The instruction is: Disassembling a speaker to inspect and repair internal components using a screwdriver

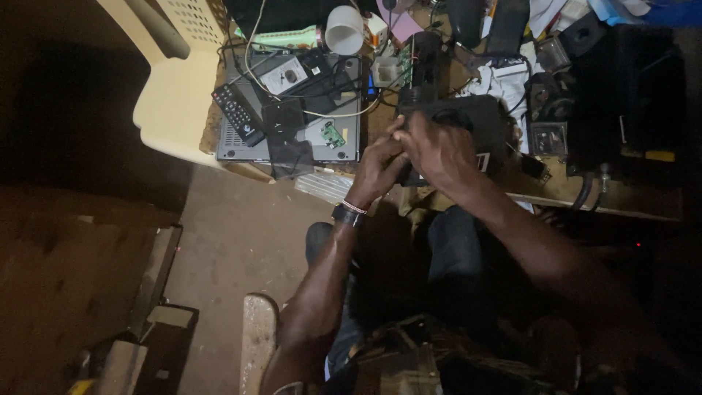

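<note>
My left hand (378, 170) and my right hand (436, 150) are pressed together at the front edge of a cluttered workbench, both closed around a dark boxy device (479, 121) that lies in front of me. The fingers cover the part they grip, so I cannot make out its detail. A black cylindrical part (425, 67) sticks out beyond the device, away from me. A dark watch and a beaded band (349, 212) sit on my left wrist. My knees in dark trousers are under the hands.
A grey flat set-top box (292, 139) lies left of the hands with a black remote (237, 111), a small green circuit board (333, 134) and cables on it. A white cup (344, 29) stands behind. A cream plastic chair (175, 88) is at the left. Black equipment fills the right.
</note>
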